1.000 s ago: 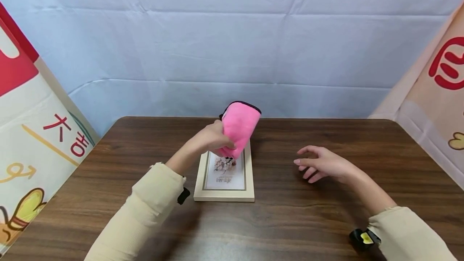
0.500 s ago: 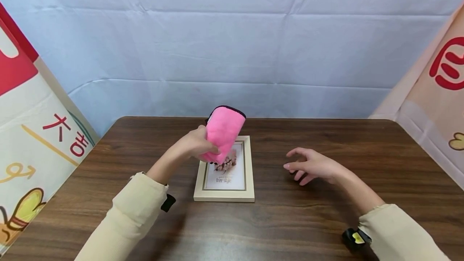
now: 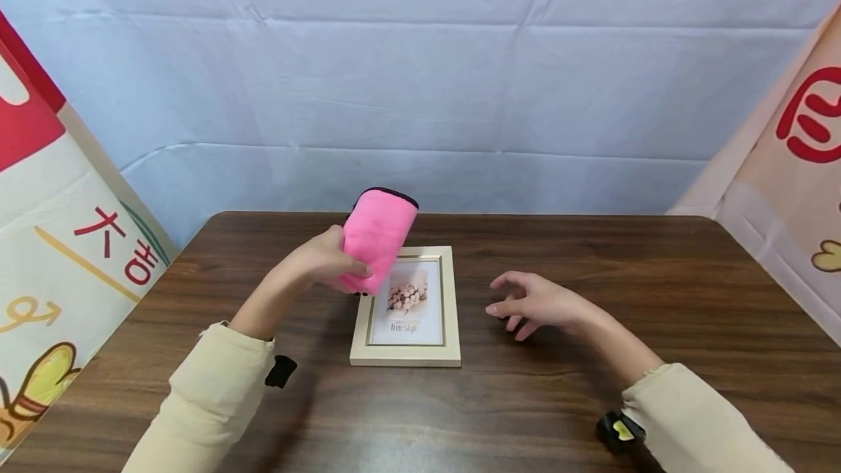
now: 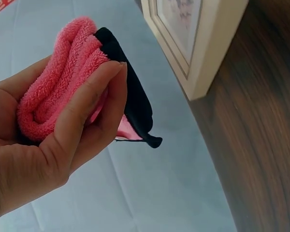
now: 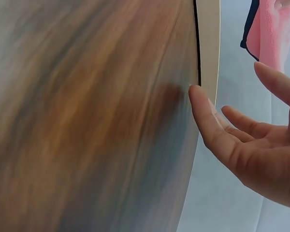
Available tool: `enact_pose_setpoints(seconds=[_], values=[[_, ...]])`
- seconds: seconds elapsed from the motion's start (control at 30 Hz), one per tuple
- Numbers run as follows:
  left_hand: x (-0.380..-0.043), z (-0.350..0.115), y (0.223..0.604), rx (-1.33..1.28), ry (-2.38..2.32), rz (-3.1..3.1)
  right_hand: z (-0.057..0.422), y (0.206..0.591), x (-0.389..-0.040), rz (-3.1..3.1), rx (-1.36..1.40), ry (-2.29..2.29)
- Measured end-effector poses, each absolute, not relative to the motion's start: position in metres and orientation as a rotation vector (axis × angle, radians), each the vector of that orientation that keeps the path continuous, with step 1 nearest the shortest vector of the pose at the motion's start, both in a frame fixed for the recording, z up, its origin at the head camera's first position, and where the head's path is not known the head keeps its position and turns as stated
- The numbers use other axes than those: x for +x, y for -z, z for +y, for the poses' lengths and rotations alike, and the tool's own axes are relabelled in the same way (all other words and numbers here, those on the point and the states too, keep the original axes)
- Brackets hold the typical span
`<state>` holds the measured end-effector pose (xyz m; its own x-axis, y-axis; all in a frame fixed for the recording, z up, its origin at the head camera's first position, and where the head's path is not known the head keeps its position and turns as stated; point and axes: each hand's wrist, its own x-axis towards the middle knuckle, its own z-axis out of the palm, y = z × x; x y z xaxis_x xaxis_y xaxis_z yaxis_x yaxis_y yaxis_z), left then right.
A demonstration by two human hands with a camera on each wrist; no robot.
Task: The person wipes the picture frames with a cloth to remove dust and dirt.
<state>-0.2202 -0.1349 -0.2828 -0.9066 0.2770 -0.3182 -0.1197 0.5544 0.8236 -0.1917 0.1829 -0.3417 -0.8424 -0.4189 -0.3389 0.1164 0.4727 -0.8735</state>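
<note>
A folded pink towel with black edging is held up in my left hand, over the upper left part of a picture frame. In the left wrist view my fingers and thumb curl round the plush towel, its folds stacked in the palm. The cream picture frame lies flat on the table, showing a pink flower print with "free style" lettering. To the right of the frame, my right hand hovers over the table holding nothing, its fingers loosely bent. In the right wrist view those fingers appear spread.
The dark wood table extends around the frame to both sides. A pale blue cloth backdrop hangs behind its far edge. Printed banners flank the table, one at left and another at right.
My left hand has moved left with the towel, uncovering more of the picture frame. My right hand has drifted left, closer to the frame, which has stayed in place.
</note>
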Motion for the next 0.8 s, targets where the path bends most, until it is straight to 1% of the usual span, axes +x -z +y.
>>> enact_pose_setpoints(seconds=[0.43, 0.8], values=[[-0.217, -0.157, 0.284, 0.122, -1.297, 2.398, 0.156, 0.346, -0.190, 2.115, -0.225, 1.461], [-0.216, -0.169, 0.285, 0.113, -1.330, 2.385, 0.145, 0.348, -0.192, 2.025, -0.184, 1.543]])
